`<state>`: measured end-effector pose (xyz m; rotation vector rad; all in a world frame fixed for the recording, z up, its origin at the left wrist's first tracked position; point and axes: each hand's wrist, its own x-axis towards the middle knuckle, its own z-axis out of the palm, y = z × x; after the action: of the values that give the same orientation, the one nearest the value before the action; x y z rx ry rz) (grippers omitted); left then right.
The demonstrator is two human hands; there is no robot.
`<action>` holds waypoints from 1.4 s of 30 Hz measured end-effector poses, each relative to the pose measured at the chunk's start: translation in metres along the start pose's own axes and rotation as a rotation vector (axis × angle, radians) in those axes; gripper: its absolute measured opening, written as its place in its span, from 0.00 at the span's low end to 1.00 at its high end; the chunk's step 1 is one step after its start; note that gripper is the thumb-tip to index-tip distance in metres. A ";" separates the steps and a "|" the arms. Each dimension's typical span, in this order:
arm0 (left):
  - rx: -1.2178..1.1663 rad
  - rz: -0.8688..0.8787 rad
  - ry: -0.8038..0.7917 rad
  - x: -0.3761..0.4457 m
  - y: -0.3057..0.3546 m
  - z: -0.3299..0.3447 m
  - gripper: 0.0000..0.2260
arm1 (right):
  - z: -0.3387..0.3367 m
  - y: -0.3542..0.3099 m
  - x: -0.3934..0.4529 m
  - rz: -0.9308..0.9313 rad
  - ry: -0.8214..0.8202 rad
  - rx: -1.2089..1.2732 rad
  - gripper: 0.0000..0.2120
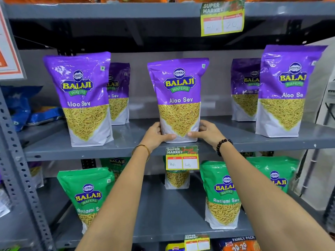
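A purple Aloo Sev snack bag [178, 91] stands upright at the middle of the grey metal shelf [126, 147], near its front edge. My left hand [155, 135] grips the bag's lower left corner, thumb across the front. My right hand [206, 132] grips the lower right corner the same way. A gold bangle circles my left wrist and a black bead bracelet my right.
More purple Aloo Sev bags stand left [83, 98] and right [284, 91], with others behind them. Green Ratlami Sev bags [223, 194] fill the shelf below. Price tags [182, 158] hang on the shelf edges. Blue packets [20, 105] lie at far left.
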<state>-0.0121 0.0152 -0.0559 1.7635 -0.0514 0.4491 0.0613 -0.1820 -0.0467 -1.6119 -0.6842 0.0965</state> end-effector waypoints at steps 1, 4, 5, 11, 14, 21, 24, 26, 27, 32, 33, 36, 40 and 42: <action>-0.002 -0.002 0.004 0.000 0.000 0.000 0.30 | 0.000 0.000 0.000 0.003 0.002 -0.002 0.24; 0.001 -0.005 -0.005 0.000 0.001 0.001 0.28 | -0.001 0.001 0.000 0.011 0.029 -0.011 0.27; 0.006 -0.006 -0.009 -0.001 0.002 0.001 0.28 | 0.000 0.000 0.000 0.011 0.038 -0.015 0.27; 0.027 -0.010 -0.002 -0.002 0.004 0.002 0.27 | -0.001 0.000 -0.001 0.022 0.038 -0.014 0.27; 0.025 -0.011 0.001 -0.004 0.005 0.002 0.27 | -0.001 0.001 0.000 0.025 0.036 -0.021 0.27; 0.030 -0.011 -0.004 -0.005 0.007 0.003 0.27 | -0.001 -0.001 -0.002 0.029 0.029 -0.024 0.25; 0.031 -0.013 -0.013 -0.006 0.007 0.003 0.28 | -0.003 0.001 0.000 0.027 0.035 -0.018 0.27; 0.034 -0.004 -0.016 -0.007 0.008 0.003 0.30 | -0.003 0.001 0.000 0.018 0.037 0.009 0.36; 0.030 0.004 -0.005 -0.009 0.009 0.003 0.31 | -0.003 0.000 -0.001 0.025 0.052 0.015 0.43; 0.021 0.063 0.238 -0.020 0.008 0.007 0.42 | 0.009 0.000 -0.016 -0.067 0.332 0.051 0.38; 0.060 0.098 0.298 -0.024 0.006 0.010 0.42 | 0.012 0.000 -0.020 -0.098 0.390 0.045 0.36; 0.242 0.188 0.441 -0.043 -0.001 0.026 0.39 | 0.020 0.011 -0.035 -0.171 0.492 -0.090 0.33; 0.586 0.328 0.459 -0.077 -0.040 0.049 0.36 | 0.022 0.048 -0.067 -0.293 0.532 -0.522 0.29; 0.561 0.289 0.438 -0.097 -0.064 0.063 0.36 | 0.019 0.073 -0.085 -0.335 0.524 -0.701 0.29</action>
<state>-0.0673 -0.0488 -0.1576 2.1703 0.1458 1.1375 0.0104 -0.2063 -0.1453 -2.0322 -0.5894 -0.8677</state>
